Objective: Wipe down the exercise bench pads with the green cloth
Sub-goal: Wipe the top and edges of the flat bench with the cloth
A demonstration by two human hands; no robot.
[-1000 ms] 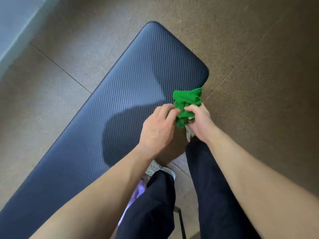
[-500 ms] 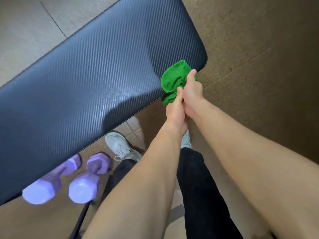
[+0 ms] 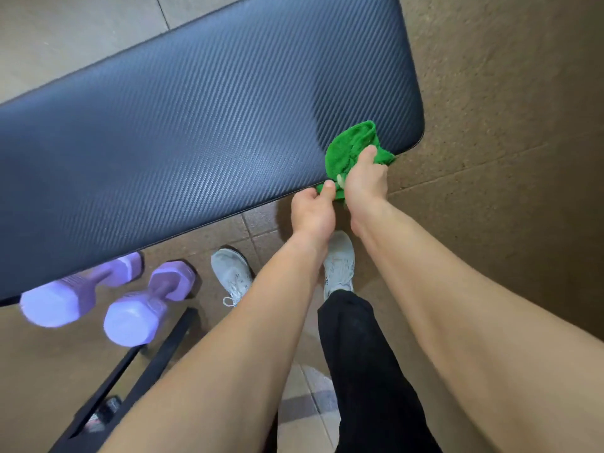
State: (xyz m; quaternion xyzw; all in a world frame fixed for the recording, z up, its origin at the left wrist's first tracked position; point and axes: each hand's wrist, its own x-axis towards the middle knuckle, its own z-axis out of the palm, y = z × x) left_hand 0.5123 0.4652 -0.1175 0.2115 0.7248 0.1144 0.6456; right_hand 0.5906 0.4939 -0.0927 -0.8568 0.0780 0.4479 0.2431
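Observation:
A dark, ribbed exercise bench pad (image 3: 196,132) slants across the upper view. A bunched green cloth (image 3: 351,152) lies against its near right corner. My right hand (image 3: 366,178) is shut on the cloth, thumb on top. Just to its left, my left hand (image 3: 313,212) pinches the cloth's lower end at the pad's near edge.
Two purple dumbbells (image 3: 143,302) lie on the floor under the pad's near edge at the left. A black bench frame bar (image 3: 137,371) runs along the lower left. My white shoes (image 3: 233,276) and dark trouser leg (image 3: 362,371) are below my hands. Brown speckled floor (image 3: 506,125) lies to the right.
My view has swung so the pad lies more across the frame and the dumbbells show. Both hands have kept hold of the cloth; my left hand has slid lower, to the cloth's end.

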